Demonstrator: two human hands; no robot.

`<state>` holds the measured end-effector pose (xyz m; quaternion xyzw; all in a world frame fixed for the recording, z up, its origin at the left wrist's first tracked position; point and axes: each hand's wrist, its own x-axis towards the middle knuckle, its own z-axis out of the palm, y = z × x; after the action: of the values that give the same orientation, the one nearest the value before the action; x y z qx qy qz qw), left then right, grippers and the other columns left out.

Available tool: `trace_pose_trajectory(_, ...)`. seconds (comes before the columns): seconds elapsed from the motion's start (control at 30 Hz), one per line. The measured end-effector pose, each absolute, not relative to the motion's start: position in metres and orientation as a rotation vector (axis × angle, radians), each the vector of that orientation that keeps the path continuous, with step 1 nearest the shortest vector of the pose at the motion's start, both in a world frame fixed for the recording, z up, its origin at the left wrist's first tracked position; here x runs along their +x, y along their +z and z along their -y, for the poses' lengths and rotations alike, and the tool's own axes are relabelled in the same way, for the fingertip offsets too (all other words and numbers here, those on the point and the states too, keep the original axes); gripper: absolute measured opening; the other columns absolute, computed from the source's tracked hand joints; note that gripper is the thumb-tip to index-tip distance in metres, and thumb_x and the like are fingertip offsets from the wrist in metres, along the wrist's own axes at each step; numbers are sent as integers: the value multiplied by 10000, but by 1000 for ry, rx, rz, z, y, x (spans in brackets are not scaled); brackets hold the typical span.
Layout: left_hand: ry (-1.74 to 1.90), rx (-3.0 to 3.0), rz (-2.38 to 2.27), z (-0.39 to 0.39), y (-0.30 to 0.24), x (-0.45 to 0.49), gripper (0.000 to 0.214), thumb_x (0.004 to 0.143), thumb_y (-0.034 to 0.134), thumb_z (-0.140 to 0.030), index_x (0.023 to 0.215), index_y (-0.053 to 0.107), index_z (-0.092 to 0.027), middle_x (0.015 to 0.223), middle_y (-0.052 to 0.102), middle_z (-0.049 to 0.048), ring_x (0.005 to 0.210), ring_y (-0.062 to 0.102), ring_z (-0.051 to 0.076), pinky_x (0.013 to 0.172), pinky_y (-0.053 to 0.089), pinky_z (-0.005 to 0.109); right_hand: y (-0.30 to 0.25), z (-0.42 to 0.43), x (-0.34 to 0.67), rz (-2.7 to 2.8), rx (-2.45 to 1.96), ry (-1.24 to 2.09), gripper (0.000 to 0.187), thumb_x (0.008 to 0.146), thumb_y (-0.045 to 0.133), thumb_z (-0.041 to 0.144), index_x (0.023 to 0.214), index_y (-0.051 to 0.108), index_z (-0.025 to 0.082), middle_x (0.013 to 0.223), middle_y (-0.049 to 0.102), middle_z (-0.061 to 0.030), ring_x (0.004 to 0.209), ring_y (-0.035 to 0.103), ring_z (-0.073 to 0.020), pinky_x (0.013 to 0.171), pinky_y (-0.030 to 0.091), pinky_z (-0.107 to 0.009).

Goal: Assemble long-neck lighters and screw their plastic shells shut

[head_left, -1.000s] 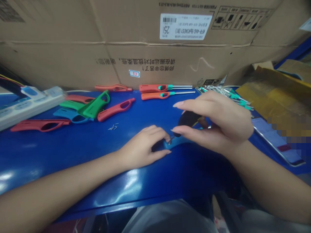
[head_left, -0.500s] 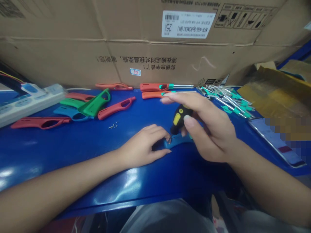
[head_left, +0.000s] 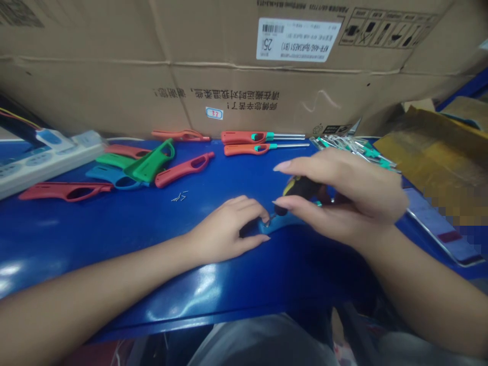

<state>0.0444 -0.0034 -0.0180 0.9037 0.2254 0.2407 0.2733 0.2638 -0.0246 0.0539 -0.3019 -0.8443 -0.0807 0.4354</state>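
Note:
My left hand [head_left: 234, 229] pinches the near end of a blue gas lighter [head_left: 288, 220] lying on the blue table, thumb on one side and fingertips on the other. In my right hand [head_left: 354, 195] is a stubby black and yellow screwdriver [head_left: 301, 188], held between thumb and fingers. Its shaft leans down to the left, and its tip meets the blue lighter's end right by my left fingertips. My right hand covers much of the lighter's far end. Several small screws [head_left: 179, 196] lie loose beyond my left hand.
At the left lie several lighter shells, among them a green one [head_left: 152, 165] and a red one [head_left: 185, 170], beside a white power strip [head_left: 53, 160]. Two red lighters with metal tubes [head_left: 263, 137] rest by the cardboard [head_left: 125, 96]. Metal tubes with green parts [head_left: 366, 147] and a phone [head_left: 438, 223] are rightward.
My right hand has moved to the right, and the screwdriver leans over further, its handle now lower toward the right. My left hand and the blue lighter stay in place.

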Motion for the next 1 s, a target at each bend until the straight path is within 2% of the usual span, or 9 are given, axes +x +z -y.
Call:
trace_pose_trajectory(0.07, 644, 2437, -612, 3, -18, 44, 203, 919, 728, -278, 1069, 616, -199, 1057, 698, 37, 1008, 637, 214, 923, 474, 359, 52, 25, 264, 2094, -749, -295, 299, 984, 625, 461, 1106, 731, 209, 715, 730, -12, 626, 675, -164, 626, 560, -290)
trace_pose_trajectory(0.17, 630, 2430, -608, 3, -18, 44, 195, 921, 725, -287, 1054, 617, -193, 1052, 698, 37, 1004, 636, 211, 928, 472, 362, 53, 27, 263, 2118, -717, -149, 355, 1078, 420, 367, 1293, 660, 219, 1015, 782, -54, 832, 735, -184, 721, 597, -315)
trace_pose_trajectory(0.23, 630, 2433, -613, 3, -18, 44, 190, 926, 718, -299, 1052, 623, -194, 1071, 698, 45, 1026, 640, 220, 935, 476, 369, 53, 28, 262, 2130, -720, -42, 343, 1077, 408, 307, 1317, 640, 228, 1107, 771, -58, 896, 737, -187, 754, 611, -330)
trace_pose_trajectory(0.37, 625, 2445, -639, 4, -18, 44, 201, 919, 722, -296, 1077, 640, -202, 1069, 697, 46, 1023, 641, 226, 925, 486, 367, 51, 26, 263, 2071, -702, -193, 229, 989, 626, 411, 1101, 716, 233, 784, 755, -13, 694, 702, -170, 675, 593, -297)
trace_pose_trajectory(0.43, 615, 2433, -638, 4, -17, 44, 199, 919, 721, -291, 1076, 637, -202, 1050, 697, 41, 1011, 641, 224, 921, 484, 367, 49, 26, 263, 2063, -690, -252, 272, 1012, 572, 446, 1115, 710, 235, 750, 744, -15, 690, 706, -179, 698, 600, -310)
trace_pose_trajectory(0.6, 622, 2413, -602, 3, -17, 44, 190, 930, 713, -294, 1059, 614, -195, 1060, 698, 41, 1019, 638, 217, 935, 476, 365, 51, 28, 258, 2103, -680, 74, 342, 1041, 444, 216, 1346, 596, 238, 1147, 759, -67, 972, 741, -197, 823, 629, -349)
trace_pose_trajectory(0.77, 639, 2430, -613, 3, -17, 44, 189, 922, 724, -277, 1058, 618, -200, 1060, 698, 37, 1014, 639, 216, 921, 477, 364, 50, 26, 260, 2075, -590, -215, 208, 968, 656, 298, 1154, 676, 210, 764, 727, -18, 668, 684, -169, 641, 597, -297)
trace_pose_trajectory(0.9, 618, 2413, -606, 3, -18, 44, 178, 924, 717, -285, 1040, 614, -198, 1071, 704, 48, 1030, 646, 230, 943, 477, 389, 45, 27, 258, 2090, -610, -28, 345, 1052, 415, 247, 1340, 603, 219, 1121, 758, -76, 877, 736, -197, 760, 625, -348)
trace_pose_trajectory(1.0, 643, 2440, -609, 3, -19, 44, 188, 926, 715, -291, 1059, 617, -203, 1078, 702, 52, 1026, 646, 231, 929, 483, 384, 43, 26, 255, 2068, -637, 85, 326, 1024, 506, 229, 1336, 600, 233, 1140, 756, -67, 855, 728, -188, 746, 626, -342)
